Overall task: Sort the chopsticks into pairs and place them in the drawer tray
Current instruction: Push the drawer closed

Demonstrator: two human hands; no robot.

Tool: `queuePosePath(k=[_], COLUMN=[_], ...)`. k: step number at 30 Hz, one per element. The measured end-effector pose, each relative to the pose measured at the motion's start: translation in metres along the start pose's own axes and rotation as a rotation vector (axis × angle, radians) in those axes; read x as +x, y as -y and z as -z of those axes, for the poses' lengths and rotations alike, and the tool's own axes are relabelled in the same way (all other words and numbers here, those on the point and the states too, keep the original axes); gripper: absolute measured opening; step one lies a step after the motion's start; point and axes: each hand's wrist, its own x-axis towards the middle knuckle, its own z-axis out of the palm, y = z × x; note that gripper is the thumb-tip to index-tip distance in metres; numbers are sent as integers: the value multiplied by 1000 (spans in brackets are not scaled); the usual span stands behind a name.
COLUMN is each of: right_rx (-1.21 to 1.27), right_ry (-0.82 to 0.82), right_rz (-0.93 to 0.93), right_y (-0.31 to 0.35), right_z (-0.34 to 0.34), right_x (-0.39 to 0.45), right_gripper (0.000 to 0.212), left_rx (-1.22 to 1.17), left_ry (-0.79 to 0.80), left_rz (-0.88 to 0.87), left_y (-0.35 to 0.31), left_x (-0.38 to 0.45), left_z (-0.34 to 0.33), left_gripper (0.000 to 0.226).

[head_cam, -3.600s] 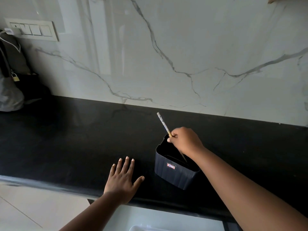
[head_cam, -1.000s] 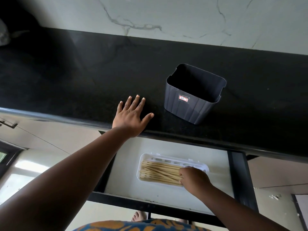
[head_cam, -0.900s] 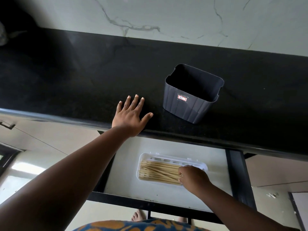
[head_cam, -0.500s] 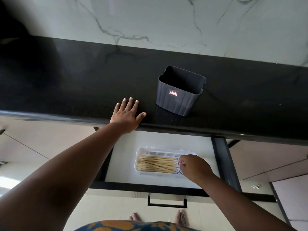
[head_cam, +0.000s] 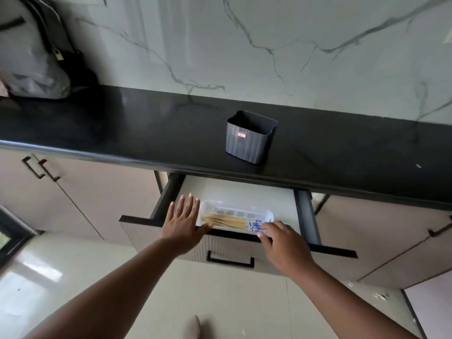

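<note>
a marble-veined wall backs a black desk running across the upper half of the frame, beige cabinet doors below it and pale floor tiles at the bottom. at upper left a grey bag slumps against the wall on the desk. moving toward the centre, the left hand lies flat with fingers straight and spread at the left end of the white tray, its thumb touching the tray's near edge; it grips nothing. the tray sits in the open drawer below the desk edge, centre of frame, and holds the chopsticks laid lengthwise in a bundle, wooden tips to the left, blue-patterned ends to the right. above it, on the desk, a dark ribbed holder stands upright with nothing showing above its rim. right of centre, the right hand reaches over the drawer front, fingers loosely bent, fingertips at the patterned ends and the tray's right corner; whether it pinches a stick cannot be told. judged from this, the task looks nearly complete: the sticks appear gathered in the tray, and what may remain is straightening them and closing the drawer. whether they lie in true pairs is too fine to tell.
</note>
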Motion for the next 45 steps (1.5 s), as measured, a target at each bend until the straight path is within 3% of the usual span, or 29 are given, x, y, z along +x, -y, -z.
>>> queuePosePath(k=[3,9,13,22,28,34,38,41,45], right_rx=[-44,-153,-161,-252,-290,-360,-174,108,511], right_ry=[34,251,261,375,412,220,10,-181,-203], right_rz=[40,-10,-11,-86,-117,-83,-64,-192,-367], right_y=[-9,-24,-27,-26,-42,-49,-34,-21,-21], right_z=[3,-16,-26,-38,-34,-31,-17,4,26], right_x=[-39,-75,-81,-51,15,89,123,160,216], right_gripper=[41,73,80,88,91,76,76,83,95], left_rx=[66,149,168,152,180,254,131,-153,-666], left_ry=[14,65,98,92,72,-66,-203,-295,-356], left_rz=[-40,-13,-20,-24,-34,-131,-173,-97,23], left_y=[-7,6,9,14,21,26,23,9,-20], left_x=[-41,-80,-84,-55,17,99,144,182,237], left_z=[-16,-29,-28,-32,-27,-2,33,66,104], left_gripper=[92,95,98,96,91,89,86,86,87])
